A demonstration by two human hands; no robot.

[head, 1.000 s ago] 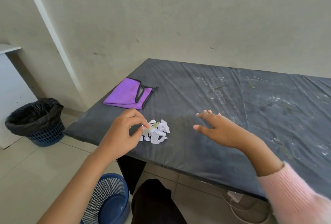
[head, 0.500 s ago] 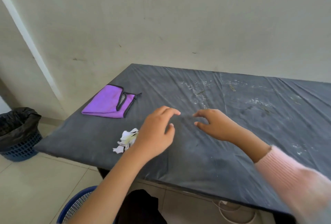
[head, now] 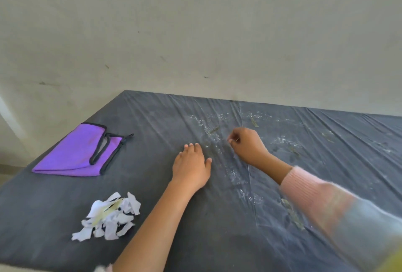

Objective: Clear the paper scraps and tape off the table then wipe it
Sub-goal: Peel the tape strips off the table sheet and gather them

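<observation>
Your right hand (head: 245,146) is the working hand. Its fingers are curled, and the thumb and forefinger pinch together on the clear tape (head: 250,176) stuck to the dark table (head: 217,239). How much of an edge they have raised is too small to tell. Your left hand (head: 191,168) lies spread and flat at 8 o'clock from the right, pressing the table cover down just beside the tape.

The tape's long axis runs roughly 12 to 6, from the wall (head: 195,32) side past your right wrist toward the near edge. The pinch sits near its far end, so I judge the peel should come back toward 6 o'clock, along the strip and not across it. The right hand is plainly nearer, and the left serves best as the anchor.

Brownish tape shreds (head: 292,215) lie at 5 o'clock from the right hand, with others at about 11 and 1 o'clock.

The paper scraps (head: 108,217) are heaped at 7 o'clock from the left hand, close to the near edge, so a careless forearm could push them off. The folded purple cloth (head: 76,154) rests at 9 o'clock, near the table's left edge and well apart from both hands. From 1 to 3 o'clock the table top runs on with room to move.
</observation>
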